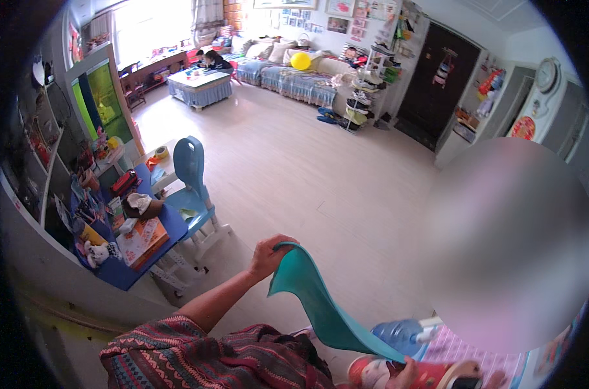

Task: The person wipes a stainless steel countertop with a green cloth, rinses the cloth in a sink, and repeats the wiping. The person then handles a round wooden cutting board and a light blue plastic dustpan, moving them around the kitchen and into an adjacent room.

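Observation:
A teal sheet (319, 306), thin and flexible, hangs in a sagging curve between my two hands. At its upper end my left hand (272, 255) grips the edge, fingers curled over it, above the pale floor. The other end is pinched by my right hand (405, 373) near the bottom of the view, in front of a red and white patterned thing (372, 372). Just beyond the sheet's lower end lies a large blue water bottle (399, 335).
A blue desk (177, 221) with a box and toys stands at left, beside a blue chair (191, 165). A table with a pink checked cover (462, 347) is at lower right. Two people sit at the far low table (197, 80). A large blurred area hides the right side.

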